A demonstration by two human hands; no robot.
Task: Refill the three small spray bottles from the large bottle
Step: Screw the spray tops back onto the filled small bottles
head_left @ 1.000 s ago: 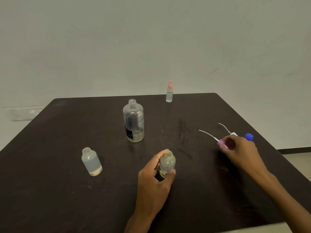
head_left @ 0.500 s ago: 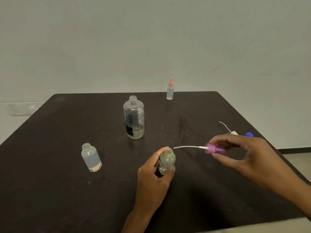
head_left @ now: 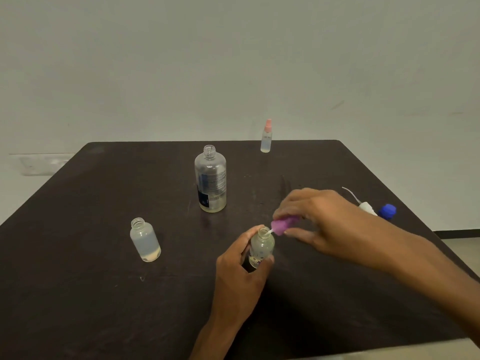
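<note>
L hand [head_left: 241, 271] grips sm bottle [head_left: 261, 249] | R hand [head_left: 315, 219] pinches purple sprayer [head_left: 281, 226] | lg bottle [head_left: 211, 179] label unreadable

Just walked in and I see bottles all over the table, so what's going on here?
A person is putting a small spray bottle back together. The left hand grips the small bottle upright on the dark table, while the right hand holds the purple spray head, feeding its tube into the neck. The large bottle and another small bottle stand uncapped. A pink-capped one stands at the far edge.
</note>
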